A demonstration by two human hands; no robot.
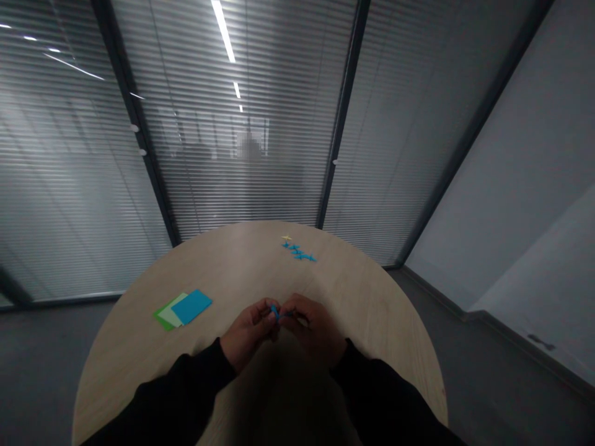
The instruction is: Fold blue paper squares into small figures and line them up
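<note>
Both hands meet above the near middle of a round wooden table (362, 291). My left hand (248, 334) and my right hand (313, 331) are closed, their fingertips pinching a small folded piece of blue paper (277, 311) between them. Black sleeves cover both arms. Most of the blue piece is hidden by the fingers.
A stack of paper sheets, blue on top of pale green and green (183, 308), lies on the table to the left. Several small blue folded shapes (300, 253) and a yellow one (287, 237) lie in a row near the far edge. Glass walls with blinds stand behind.
</note>
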